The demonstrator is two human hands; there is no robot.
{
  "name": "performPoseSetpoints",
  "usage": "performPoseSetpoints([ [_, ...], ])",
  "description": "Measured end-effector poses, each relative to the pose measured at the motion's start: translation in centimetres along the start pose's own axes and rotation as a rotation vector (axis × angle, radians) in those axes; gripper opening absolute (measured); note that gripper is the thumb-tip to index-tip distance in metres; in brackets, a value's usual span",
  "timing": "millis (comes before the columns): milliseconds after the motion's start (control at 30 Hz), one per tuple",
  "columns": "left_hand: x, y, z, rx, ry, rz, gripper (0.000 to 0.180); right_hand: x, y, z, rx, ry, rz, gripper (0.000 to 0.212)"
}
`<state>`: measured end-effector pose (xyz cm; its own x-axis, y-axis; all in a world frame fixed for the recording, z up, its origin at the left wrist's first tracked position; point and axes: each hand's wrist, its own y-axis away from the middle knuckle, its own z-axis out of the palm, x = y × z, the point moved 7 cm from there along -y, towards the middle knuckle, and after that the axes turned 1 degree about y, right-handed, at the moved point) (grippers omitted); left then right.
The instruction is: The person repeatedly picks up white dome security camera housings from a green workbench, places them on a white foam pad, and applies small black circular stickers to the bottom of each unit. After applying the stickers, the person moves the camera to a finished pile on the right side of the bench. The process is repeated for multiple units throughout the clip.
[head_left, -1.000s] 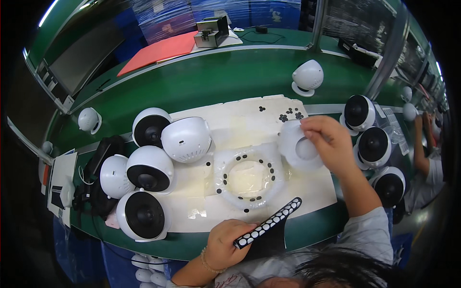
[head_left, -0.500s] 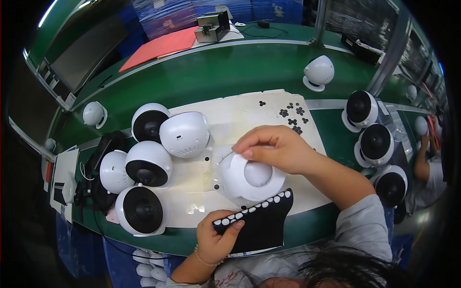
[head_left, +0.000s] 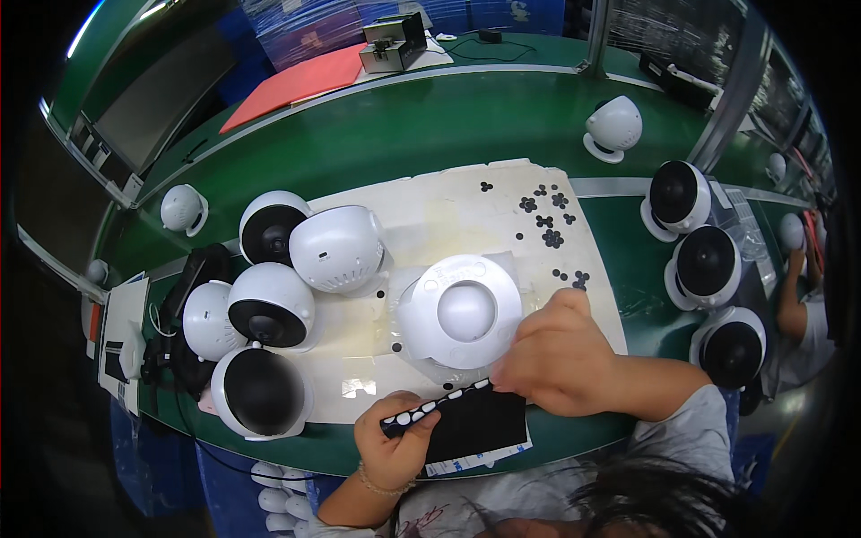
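Note:
A black sheet of round pads, white dots lined along its upper edge, is gripped between the thumb and fingers of my left hand. At the right end of that edge, the fingertips of my right hand are closed in a pinch. Just beyond the sheet, a white ball-shaped camera lies on the work mat, its ring-shaped base facing up and its lens hidden. My right fingers are beside this base. Small black round pads are scattered on the mat at the right.
More white cameras with black fronts crowd the mat's left side. Several stand along the right, and one stands at the back right. A cream mat covers the green bench. Cables and black items lie at left.
My right hand has come down from the camera's base to the sheet's right end. The base now shows fully, and the sheet's dotted edge has tilted and lowered.

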<state>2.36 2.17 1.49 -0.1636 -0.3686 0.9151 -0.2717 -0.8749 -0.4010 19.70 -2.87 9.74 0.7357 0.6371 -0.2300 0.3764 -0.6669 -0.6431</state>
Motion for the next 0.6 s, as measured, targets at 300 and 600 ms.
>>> performPoseSetpoints([
  [300, -0.5, 0.4, -0.2, 0.011, -0.007, -0.126, 0.018, 0.1, -0.2, -0.6, 0.067, -0.101, -0.009, 0.029],
  [600, -0.1, 0.0, 0.2, -0.074, -0.045, -0.01, 0.02, 0.4, 0.2, 0.3, -0.017, -0.105, 0.048, 0.028],
])
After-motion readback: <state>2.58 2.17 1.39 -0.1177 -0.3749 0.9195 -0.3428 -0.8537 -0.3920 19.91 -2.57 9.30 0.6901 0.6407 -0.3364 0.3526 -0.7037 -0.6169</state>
